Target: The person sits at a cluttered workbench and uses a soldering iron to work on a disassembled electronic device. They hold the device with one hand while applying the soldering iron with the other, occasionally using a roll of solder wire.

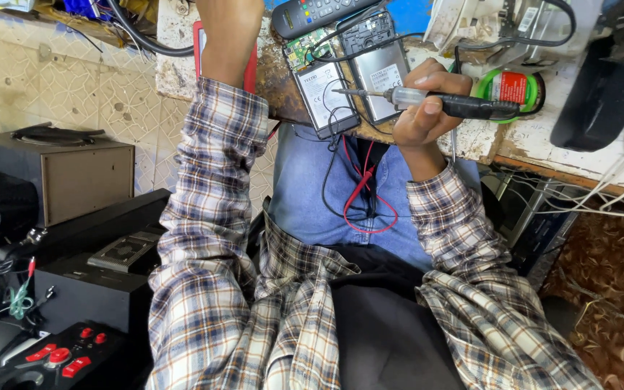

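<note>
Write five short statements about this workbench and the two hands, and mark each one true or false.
1. The right hand grips a black-handled soldering iron. True.
2. The iron's metal tip points toward the dark rectangular phone battery. True.
3. The left hand also holds the iron. False: it reaches up past the red-edged flat item, its fingers out of view.
4. The green round tin with a red label lies on the floor. False: it sits on the worn white bench.
5. Red and black wires hang over the blue-jeaned lap. True.
</note>
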